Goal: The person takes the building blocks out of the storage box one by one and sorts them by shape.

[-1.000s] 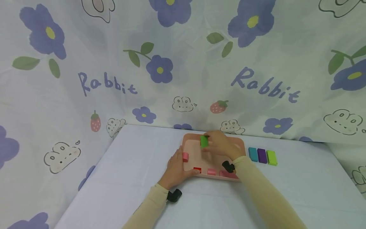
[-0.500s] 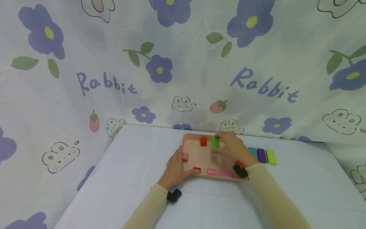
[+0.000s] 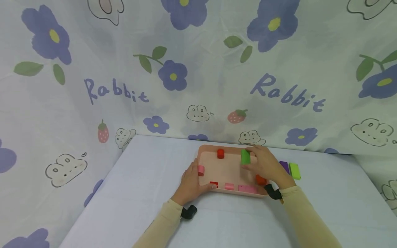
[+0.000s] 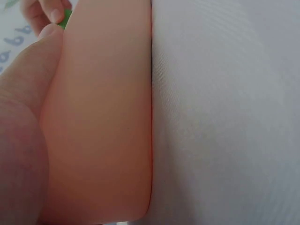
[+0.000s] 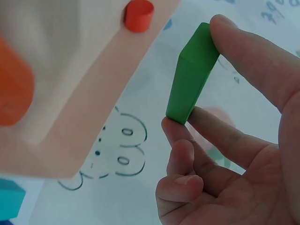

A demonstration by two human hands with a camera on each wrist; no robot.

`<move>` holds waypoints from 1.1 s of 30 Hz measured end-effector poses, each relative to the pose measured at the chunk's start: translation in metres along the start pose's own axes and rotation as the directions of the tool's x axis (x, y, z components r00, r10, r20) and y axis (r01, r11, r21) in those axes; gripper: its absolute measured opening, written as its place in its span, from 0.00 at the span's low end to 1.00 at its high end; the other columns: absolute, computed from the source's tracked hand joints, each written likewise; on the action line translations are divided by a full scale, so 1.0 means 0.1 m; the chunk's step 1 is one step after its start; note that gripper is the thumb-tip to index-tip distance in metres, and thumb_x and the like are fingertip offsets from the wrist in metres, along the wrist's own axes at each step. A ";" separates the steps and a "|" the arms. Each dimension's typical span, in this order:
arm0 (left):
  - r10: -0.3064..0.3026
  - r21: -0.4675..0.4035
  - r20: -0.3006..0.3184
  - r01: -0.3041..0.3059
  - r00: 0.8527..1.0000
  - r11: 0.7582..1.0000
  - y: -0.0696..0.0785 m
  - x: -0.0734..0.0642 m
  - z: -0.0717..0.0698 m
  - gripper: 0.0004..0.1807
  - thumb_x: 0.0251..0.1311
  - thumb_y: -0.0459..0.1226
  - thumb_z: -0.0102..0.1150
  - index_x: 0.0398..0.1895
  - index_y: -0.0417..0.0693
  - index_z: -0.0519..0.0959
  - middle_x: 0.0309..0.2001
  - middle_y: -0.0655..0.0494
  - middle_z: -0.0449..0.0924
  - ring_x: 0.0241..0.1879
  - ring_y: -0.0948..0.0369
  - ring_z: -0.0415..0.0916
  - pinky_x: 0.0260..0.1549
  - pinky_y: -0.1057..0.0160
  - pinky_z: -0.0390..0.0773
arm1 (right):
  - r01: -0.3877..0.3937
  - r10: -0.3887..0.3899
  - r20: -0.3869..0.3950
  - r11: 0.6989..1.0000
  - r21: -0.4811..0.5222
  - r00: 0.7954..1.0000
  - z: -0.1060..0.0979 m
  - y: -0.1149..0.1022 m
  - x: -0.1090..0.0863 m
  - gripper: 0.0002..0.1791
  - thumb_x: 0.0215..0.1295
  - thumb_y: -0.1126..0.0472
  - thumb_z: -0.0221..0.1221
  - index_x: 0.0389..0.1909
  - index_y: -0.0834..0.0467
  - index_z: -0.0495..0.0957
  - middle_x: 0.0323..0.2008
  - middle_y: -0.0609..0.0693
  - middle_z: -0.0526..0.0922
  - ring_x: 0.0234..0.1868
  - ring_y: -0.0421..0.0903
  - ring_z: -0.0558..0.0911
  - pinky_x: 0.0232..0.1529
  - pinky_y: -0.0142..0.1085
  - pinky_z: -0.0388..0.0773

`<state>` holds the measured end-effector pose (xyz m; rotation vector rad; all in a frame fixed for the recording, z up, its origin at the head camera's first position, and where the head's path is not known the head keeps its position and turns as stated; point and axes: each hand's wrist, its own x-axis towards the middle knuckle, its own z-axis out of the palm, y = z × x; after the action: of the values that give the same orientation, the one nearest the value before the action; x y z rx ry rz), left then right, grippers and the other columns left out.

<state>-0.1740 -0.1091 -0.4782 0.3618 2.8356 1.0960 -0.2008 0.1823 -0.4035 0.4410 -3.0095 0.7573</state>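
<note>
In the head view my right hand pinches a green rectangular block between thumb and fingertips, held up over the right part of a shallow pink tray. The right wrist view shows the block tilted, thumb at one end and fingertips at the other, beyond the tray's wall. My left hand rests at the tray's front left corner, fingers stretched along the left side and thumb over the front rim. Seen from the left wrist, that thumb lies against the tray's outer wall.
Inside the tray are a red cylinder, a pink piece, a red block, another pink piece, a long pink block and an orange-red piece. Right of it lie purple, yellow-green and teal blocks.
My right hand has carried the green block to the right across the tray, uncovering the red cylinder and orange-red piece and covering the teal block. The left hand has stayed in place.
</note>
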 end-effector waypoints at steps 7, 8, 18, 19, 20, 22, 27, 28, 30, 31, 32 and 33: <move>0.009 -0.002 -0.001 -0.009 1.000 1.000 0.01 0.00 -0.01 0.66 0.51 0.59 0.71 0.79 0.33 0.44 0.76 0.37 0.52 0.74 0.42 0.52 0.72 0.37 0.48 | 0.012 -0.013 -0.064 1.000 -0.013 0.998 -0.05 0.16 -0.12 0.38 0.59 0.49 0.71 0.64 0.67 0.73 0.62 0.68 0.74 0.63 0.67 0.69 0.61 0.63 0.70; 0.011 -0.002 -0.002 -0.011 1.000 1.000 0.00 0.00 0.00 0.66 0.51 0.59 0.71 0.79 0.33 0.44 0.76 0.37 0.52 0.74 0.42 0.52 0.72 0.37 0.48 | 0.015 -0.016 -0.073 1.000 -0.010 0.997 -0.05 0.18 -0.14 0.37 0.59 0.49 0.71 0.64 0.67 0.73 0.61 0.68 0.74 0.62 0.67 0.70 0.60 0.63 0.71; 0.000 -0.016 0.002 0.000 1.000 1.000 0.00 0.01 0.01 0.66 0.51 0.59 0.71 0.79 0.34 0.43 0.77 0.38 0.50 0.74 0.42 0.51 0.72 0.37 0.48 | -0.005 0.008 -0.107 1.000 0.030 0.994 -0.09 0.40 -0.31 0.38 0.60 0.47 0.71 0.65 0.65 0.73 0.60 0.67 0.75 0.56 0.65 0.73 0.53 0.61 0.76; -0.003 -0.018 0.004 0.003 1.000 1.000 0.00 0.01 0.01 0.66 0.51 0.59 0.71 0.79 0.34 0.43 0.77 0.38 0.50 0.75 0.42 0.51 0.72 0.37 0.47 | -0.013 0.016 -0.108 0.999 0.033 0.994 -0.09 0.41 -0.33 0.39 0.59 0.46 0.71 0.65 0.65 0.73 0.60 0.67 0.75 0.56 0.65 0.72 0.54 0.61 0.76; -0.006 -0.022 0.005 0.006 1.000 1.000 0.00 0.01 0.00 0.66 0.51 0.59 0.71 0.79 0.34 0.43 0.78 0.38 0.49 0.75 0.42 0.50 0.72 0.37 0.47 | -0.020 0.024 -0.108 0.999 0.036 0.994 -0.10 0.43 -0.34 0.40 0.59 0.44 0.71 0.65 0.65 0.73 0.61 0.67 0.75 0.57 0.65 0.72 0.54 0.61 0.75; -0.010 -0.024 0.006 0.010 1.000 1.000 0.01 0.01 0.00 0.66 0.50 0.59 0.71 0.79 0.34 0.43 0.78 0.38 0.49 0.75 0.42 0.50 0.72 0.37 0.47 | -0.047 0.051 -0.098 0.998 0.047 0.994 -0.11 0.46 -0.36 0.43 0.59 0.41 0.70 0.66 0.65 0.72 0.62 0.67 0.73 0.58 0.66 0.71 0.55 0.62 0.75; -0.014 -0.020 0.006 0.014 1.000 1.000 0.01 0.00 0.01 0.66 0.50 0.59 0.71 0.79 0.34 0.44 0.78 0.38 0.50 0.75 0.42 0.50 0.72 0.37 0.47 | -0.077 0.080 -0.091 0.996 0.040 0.993 -0.15 0.53 -0.42 0.43 0.58 0.44 0.71 0.67 0.66 0.70 0.63 0.70 0.71 0.60 0.68 0.69 0.57 0.65 0.72; -0.013 -0.018 0.005 0.014 1.000 1.000 0.01 0.00 0.01 0.65 0.50 0.59 0.71 0.79 0.35 0.44 0.78 0.38 0.50 0.75 0.42 0.50 0.72 0.37 0.47 | -0.073 0.077 -0.098 0.997 0.036 0.992 -0.16 0.55 -0.43 0.43 0.58 0.45 0.71 0.66 0.67 0.70 0.63 0.70 0.72 0.61 0.69 0.68 0.58 0.66 0.71; -0.009 -0.016 0.004 0.009 1.000 1.000 0.01 0.00 0.01 0.65 0.50 0.59 0.71 0.79 0.35 0.44 0.77 0.38 0.50 0.75 0.43 0.51 0.72 0.37 0.47 | -0.075 0.077 -0.101 0.997 0.023 0.992 -0.17 0.59 -0.46 0.42 0.58 0.47 0.72 0.66 0.67 0.70 0.63 0.71 0.71 0.63 0.71 0.66 0.60 0.67 0.67; -0.005 -0.014 0.002 0.005 1.000 1.000 0.01 0.00 0.01 0.65 0.51 0.59 0.71 0.79 0.35 0.44 0.77 0.39 0.50 0.75 0.43 0.51 0.72 0.37 0.47 | -0.076 0.077 -0.104 0.997 0.018 0.992 -0.17 0.61 -0.47 0.42 0.58 0.47 0.72 0.66 0.67 0.70 0.62 0.71 0.71 0.63 0.71 0.65 0.61 0.68 0.66; 0.000 -0.013 0.000 0.000 1.000 1.000 0.00 0.00 0.01 0.65 0.50 0.58 0.72 0.79 0.34 0.44 0.77 0.38 0.51 0.74 0.42 0.51 0.72 0.37 0.48 | -0.077 0.078 -0.106 0.997 0.015 0.991 -0.18 0.64 -0.48 0.41 0.58 0.47 0.72 0.66 0.67 0.70 0.62 0.72 0.71 0.63 0.71 0.65 0.61 0.68 0.66; -0.001 -0.009 0.003 0.001 1.000 1.000 0.00 0.00 0.01 0.65 0.50 0.59 0.71 0.79 0.34 0.44 0.77 0.39 0.50 0.75 0.43 0.51 0.72 0.37 0.48 | -0.083 0.084 -0.105 0.996 0.012 0.991 -0.18 0.66 -0.50 0.42 0.58 0.48 0.72 0.66 0.67 0.70 0.62 0.72 0.71 0.63 0.71 0.65 0.60 0.68 0.66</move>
<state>-0.1739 -0.1086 -0.4785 0.3618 2.8270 1.1065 -0.1721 0.2598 -0.4216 0.2671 -2.9430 0.7711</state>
